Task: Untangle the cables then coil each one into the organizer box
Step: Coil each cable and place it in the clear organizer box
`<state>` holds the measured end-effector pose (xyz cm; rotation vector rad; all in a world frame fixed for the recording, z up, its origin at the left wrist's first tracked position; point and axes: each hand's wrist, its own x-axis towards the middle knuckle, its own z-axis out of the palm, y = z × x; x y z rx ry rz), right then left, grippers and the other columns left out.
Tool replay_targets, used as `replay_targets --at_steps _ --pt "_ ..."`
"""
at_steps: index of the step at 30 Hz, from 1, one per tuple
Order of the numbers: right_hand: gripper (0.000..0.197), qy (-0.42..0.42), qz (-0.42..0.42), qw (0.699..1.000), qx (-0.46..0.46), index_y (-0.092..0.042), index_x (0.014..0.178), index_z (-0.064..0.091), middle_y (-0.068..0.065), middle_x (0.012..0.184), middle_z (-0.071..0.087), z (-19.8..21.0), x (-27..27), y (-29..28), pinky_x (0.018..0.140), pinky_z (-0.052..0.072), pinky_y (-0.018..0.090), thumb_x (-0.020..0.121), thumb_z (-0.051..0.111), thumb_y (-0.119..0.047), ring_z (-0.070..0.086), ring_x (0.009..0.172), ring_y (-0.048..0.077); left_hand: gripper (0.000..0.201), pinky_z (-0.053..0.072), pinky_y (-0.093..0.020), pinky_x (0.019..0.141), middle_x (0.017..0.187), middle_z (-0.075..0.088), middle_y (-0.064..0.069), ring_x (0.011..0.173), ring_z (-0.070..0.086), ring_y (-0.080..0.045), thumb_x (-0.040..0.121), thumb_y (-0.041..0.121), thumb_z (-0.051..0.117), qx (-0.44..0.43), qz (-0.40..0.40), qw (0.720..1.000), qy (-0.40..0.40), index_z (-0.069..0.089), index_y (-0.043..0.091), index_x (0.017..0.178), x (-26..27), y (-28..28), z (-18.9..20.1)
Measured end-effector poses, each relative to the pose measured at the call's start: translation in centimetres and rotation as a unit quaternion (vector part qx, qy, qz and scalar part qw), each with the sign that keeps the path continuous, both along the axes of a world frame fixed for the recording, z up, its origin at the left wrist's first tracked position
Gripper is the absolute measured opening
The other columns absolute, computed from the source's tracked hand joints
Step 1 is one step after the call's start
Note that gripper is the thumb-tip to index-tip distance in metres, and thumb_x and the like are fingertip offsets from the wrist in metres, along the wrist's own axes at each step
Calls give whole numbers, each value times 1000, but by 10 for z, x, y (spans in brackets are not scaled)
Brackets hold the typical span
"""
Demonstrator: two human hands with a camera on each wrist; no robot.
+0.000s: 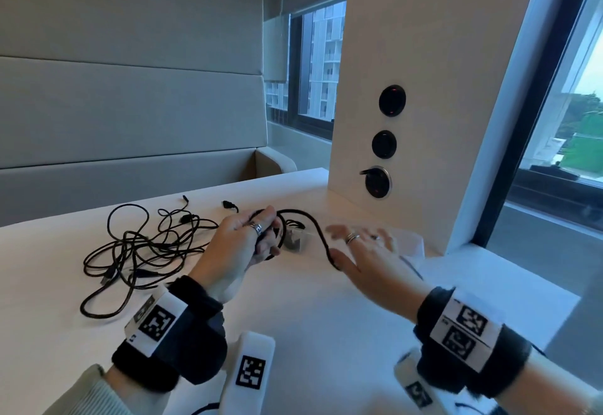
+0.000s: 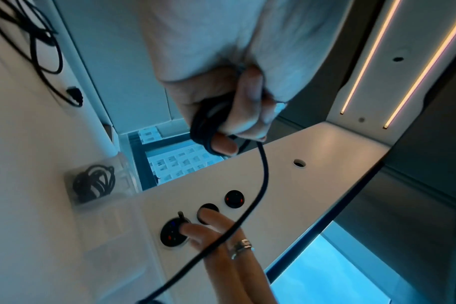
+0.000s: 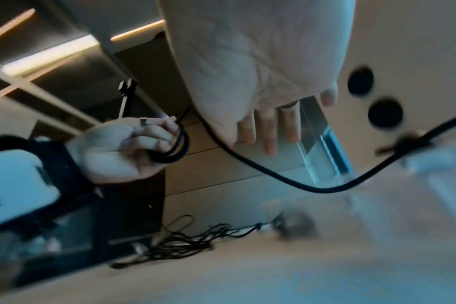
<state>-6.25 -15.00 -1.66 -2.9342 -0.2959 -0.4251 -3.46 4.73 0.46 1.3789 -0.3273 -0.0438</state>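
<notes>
Left hand: the left hand (image 1: 243,241) held a small coil (image 2: 208,131) of black cable, with its fingers curled tight around the loops.
Right hand: the right hand (image 1: 365,251) was flat with straight fingers and held nothing; the loose part of the cable (image 1: 321,235) ran past its thumb.
Box: the clear organizer box (image 2: 102,183) sat on the table (image 1: 310,310), just behind the hands, with one coiled cable already in it.
Pile: the other cables (image 1: 140,248) lay in a messy tangle on the table, to the left of the left hand.
Risk, loops: if the left grip got loose, the coil could spring open and need winding again.
Risk, tail: with no hand guiding the loose end, it could twist, drag on the table or make a crooked loop.
Risk, box: a coil too big or too springy could pop out of the box or knock it.
Risk, pile: the tail could catch in the tangle if it swung left.
</notes>
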Motion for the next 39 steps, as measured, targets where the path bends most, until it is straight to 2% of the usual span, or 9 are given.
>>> replay_targets --at_steps 4,10,16,20,22,26,30,34,39 --pt "18 70 141 920 360 -21 98 48 1 81 60 -6 -10 22 75 43 21 101 31 -26 54 71 12 27 39 -30 59 44 50 0 33 44 -14 97 18 42 -108 47 992 33 52 5 75 2 -1 4" --pt "15 -116 96 902 404 -24 82 47 -12 52 38 -6 6 19 50 30 29 92 38 -31 33 50 9 29 45 -28 62 50 56 -1 38 51 -15 99 15 37 -179 10 983 44 58 1 82 -1 2 9" --pt "25 90 106 963 232 -10 102 64 -12 59 43 14 2 35 49 34 9 99 39 -15 43 46 -1 28 51 -20 55 51 56 -1 37 47 -14 85 19 42 -187 -124 974 -2 59 -2 93 -21 -4 20" --pt "28 118 192 973 52 -27 116 58 -14 68 43 17 -20 56 67 41 21 100 36 -33 46 64 6 20 51 -20 63 83 73 -9 48 51 -14 96 5 36 -140 -41 986 -81 54 -2 101 -17 -11 9" --pt "28 137 206 969 17 -30 118 56 -16 65 40 26 -27 51 61 38 19 99 35 -35 43 58 3 16 47 -17 65 85 73 -5 57 61 -14 98 7 38 -35 44 985 -165 53 8 101 -10 -5 3" --pt "26 155 217 964 3 -30 109 60 -16 67 49 42 -37 31 58 36 8 99 37 -36 48 60 -2 12 42 -7 72 84 69 3 78 64 -5 97 16 41 245 160 895 -335 49 10 103 3 10 -6" --pt "22 92 125 988 7 -41 88 58 -16 74 55 52 -19 -13 65 44 10 96 38 -42 54 67 -1 20 37 -31 61 66 54 -1 61 50 -21 98 26 35 420 121 841 -320 43 15 84 3 16 -5" --pt "27 8 0 1000 17 -36 79 52 -9 78 59 55 2 -59 64 47 24 96 33 -41 54 62 7 32 35 -15 52 52 52 8 51 47 -2 96 39 40 432 7 864 -260 45 35 65 -11 12 6" --pt "40 -121 -144 981 -39 -21 98 55 0 90 65 56 15 -78 54 47 29 98 22 -44 59 66 20 31 34 -18 48 38 43 7 40 38 -10 83 45 56 182 -193 954 -141 64 18 70 -23 -2 5"
